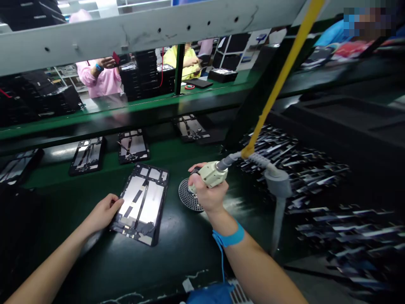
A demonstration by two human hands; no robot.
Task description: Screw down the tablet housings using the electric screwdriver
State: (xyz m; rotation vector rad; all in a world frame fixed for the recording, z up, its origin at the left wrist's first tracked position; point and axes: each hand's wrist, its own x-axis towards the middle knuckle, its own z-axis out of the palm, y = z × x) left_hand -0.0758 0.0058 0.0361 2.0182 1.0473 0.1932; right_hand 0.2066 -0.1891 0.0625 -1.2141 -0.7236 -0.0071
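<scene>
While my left hand [104, 213] rests open-fingered on the tablet frame's [141, 203] left edge, my right hand [207, 195] grips the electric screwdriver [211, 174] just right of it, over the round mesh disc [189, 195]. Frame lies flat on the bench [177, 249], long axis running away, tilted slightly right.

Left hand [104, 213] steadies tablet frame [141, 203]; right hand [207, 195] grips electric screwdriver [211, 174] over round perforated disc [189, 195], possibly screw tray.

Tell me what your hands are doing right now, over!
Left hand flat on the open tablet frame, steadying its edge. Right hand gripping the electric screwdriver, tip over the round screw tray. Nothing between them.
</scene>
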